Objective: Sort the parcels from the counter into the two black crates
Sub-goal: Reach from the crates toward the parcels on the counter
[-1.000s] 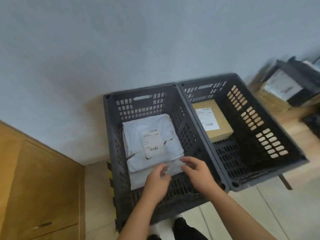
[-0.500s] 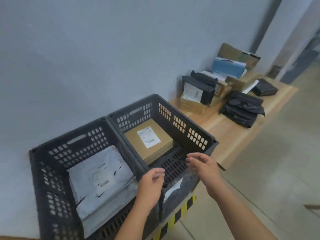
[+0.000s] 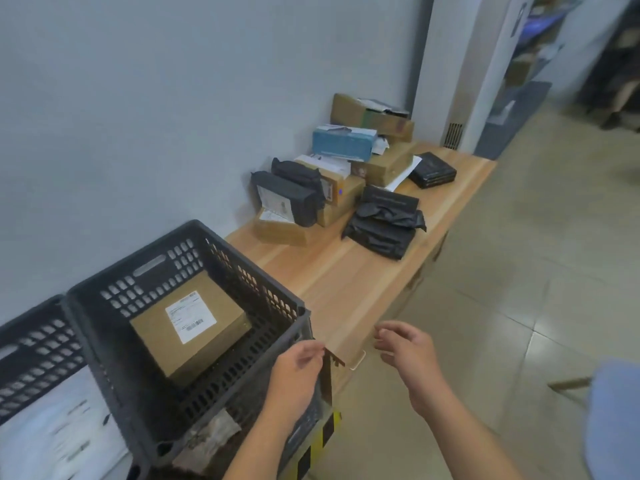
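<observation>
The wooden counter (image 3: 346,271) runs from the middle of the frame up to the upper right. Your view has swung there from the crates a moment ago.

Two black crates sit in the lower left. The left crate (image 3: 31,344) is cut off by the frame edge and holds the grey mailer (image 3: 52,438), which you were touching a second ago. It now lies released. The right crate (image 3: 156,268) holds one brown box (image 3: 190,327), label up. That makes two parcels sorted, and most of the job is probably still ahead.

The unsorted pile of parcels (image 3: 332,181) waits at the far end of the counter, right of centre. It has brown cartons, a blue box (image 3: 343,142), crumpled black bags (image 3: 384,223) and a flat black packet (image 3: 433,169).

Your left hand (image 3: 298,372), at the bottom centre, hangs loosely curled and empty over the right crate's near corner. Whether it touches the rim is unclear. Your right hand (image 3: 405,351), just right of it, is relaxed and empty in the air by the counter's near end.

The labels are too blurred to read. The stacked cartons hide one another, so no count is possible. A pale blue shape (image 3: 616,420) at the lower right edge is cut off and cannot be identified.
</observation>
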